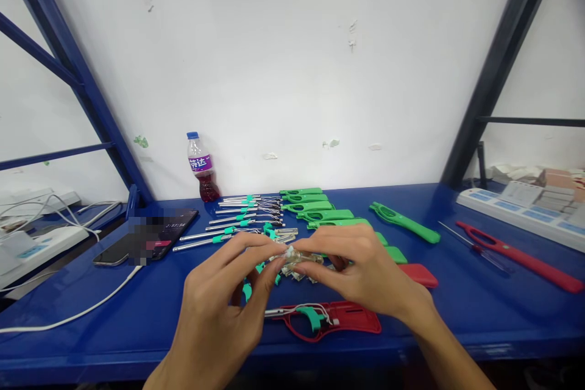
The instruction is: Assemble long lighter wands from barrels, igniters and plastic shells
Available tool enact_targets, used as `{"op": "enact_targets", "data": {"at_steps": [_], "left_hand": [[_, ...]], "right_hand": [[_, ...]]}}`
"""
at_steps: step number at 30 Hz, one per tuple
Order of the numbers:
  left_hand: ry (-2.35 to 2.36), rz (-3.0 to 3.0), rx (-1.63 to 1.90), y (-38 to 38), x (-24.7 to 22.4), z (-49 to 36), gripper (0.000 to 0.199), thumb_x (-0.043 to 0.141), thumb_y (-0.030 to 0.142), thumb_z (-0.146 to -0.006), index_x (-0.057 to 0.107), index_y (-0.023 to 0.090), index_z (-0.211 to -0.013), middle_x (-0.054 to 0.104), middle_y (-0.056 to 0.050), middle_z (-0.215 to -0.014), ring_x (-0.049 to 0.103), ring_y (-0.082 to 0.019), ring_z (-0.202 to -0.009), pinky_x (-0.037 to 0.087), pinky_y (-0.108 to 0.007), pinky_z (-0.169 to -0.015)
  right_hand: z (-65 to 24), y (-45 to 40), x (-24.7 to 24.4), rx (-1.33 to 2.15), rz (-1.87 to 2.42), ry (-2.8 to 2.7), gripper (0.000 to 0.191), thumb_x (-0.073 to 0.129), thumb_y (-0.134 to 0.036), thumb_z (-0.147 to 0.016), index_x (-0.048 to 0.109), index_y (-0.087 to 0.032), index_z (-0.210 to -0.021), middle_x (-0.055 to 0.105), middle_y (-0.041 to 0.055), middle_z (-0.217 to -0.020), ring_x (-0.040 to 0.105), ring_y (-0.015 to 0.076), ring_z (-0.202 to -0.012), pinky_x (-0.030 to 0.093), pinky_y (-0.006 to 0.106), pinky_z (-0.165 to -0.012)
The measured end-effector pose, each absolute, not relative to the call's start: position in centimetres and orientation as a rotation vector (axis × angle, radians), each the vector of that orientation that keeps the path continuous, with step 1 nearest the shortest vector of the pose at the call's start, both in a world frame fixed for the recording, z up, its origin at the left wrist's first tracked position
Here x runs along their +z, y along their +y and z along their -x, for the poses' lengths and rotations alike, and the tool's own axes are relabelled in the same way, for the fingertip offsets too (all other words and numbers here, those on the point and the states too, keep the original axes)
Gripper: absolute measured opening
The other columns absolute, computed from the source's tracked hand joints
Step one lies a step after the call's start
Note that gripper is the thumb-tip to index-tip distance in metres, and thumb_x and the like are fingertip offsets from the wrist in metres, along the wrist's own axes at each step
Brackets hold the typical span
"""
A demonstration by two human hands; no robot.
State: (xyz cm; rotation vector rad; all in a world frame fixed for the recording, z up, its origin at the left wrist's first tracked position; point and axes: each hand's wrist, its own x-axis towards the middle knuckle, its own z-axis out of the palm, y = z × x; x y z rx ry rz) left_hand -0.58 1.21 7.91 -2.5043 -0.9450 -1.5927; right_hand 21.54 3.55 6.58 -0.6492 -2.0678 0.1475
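Both bare hands meet at the middle of a blue counter [457,311], with a small clear part [311,258] raised between them. The left hand [223,292] comes in from 7 o'clock, thumb and fingers pinched together on the part's 9 o'clock end. The right hand [370,268] comes from 4 o'clock, thumb and fingertips pinched along its 3 o'clock side, covering more of it. The part's long axis runs nearly sideways, from 9 to 3; its exact shape is hard to tell.

At 6 o'clock from the part, apart from it and lower down, lies an open red shell [354,319], also lengthwise from 9 to 3. It carries a teal trigger [313,319] and white wires, with a metal rod [275,313] pointing toward 9, close beside the left hand. The shell's broad end lies nearer the right hand.

Beyond: rods with triggers [226,220] at 10 o'clock, green shells [326,215] at 12 to 1, a screwdriver [487,253] at 3, a phone [171,233] at 9.
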Motion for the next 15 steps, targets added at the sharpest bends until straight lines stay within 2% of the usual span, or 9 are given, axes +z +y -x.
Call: {"op": "enact_targets", "data": {"at_steps": [9, 15], "left_hand": [[-0.943, 2.544, -1.59, 1.32, 7.8, 0.62, 0.019, 0.067, 0.012, -0.099, 0.074, 0.027, -0.108, 0.073, 0.0, -0.101, 0.063, -0.006, -0.062, 0.05, -0.014, -0.047], [-0.944, 2.574, -1.6, 1.05, 7.76, 0.56, 0.02, 0.069, 0.016, -0.098, 0.072, 0.027, -0.115, 0.072, 0.0, -0.105, 0.061, -0.004, -0.058, 0.049, -0.015, -0.045]], "right_hand": [[-21.57, 3.31, 6.72, 0.2, 0.666, -2.087, 0.02, 0.07, -0.039, -0.103, 0.08, -0.022, -0.109, 0.079, 0.0002, -0.083, 0.067, 0.0137, -0.067, 0.051, 0.028, -0.068], [-21.62, 3.16, 6.98, 0.227, 0.656, -2.135, 0.021, 0.066, -0.037, -0.106, 0.078, -0.02, -0.108, 0.076, -0.0002, -0.083, 0.058, 0.0114, -0.062, 0.042, 0.027, -0.063]]}}
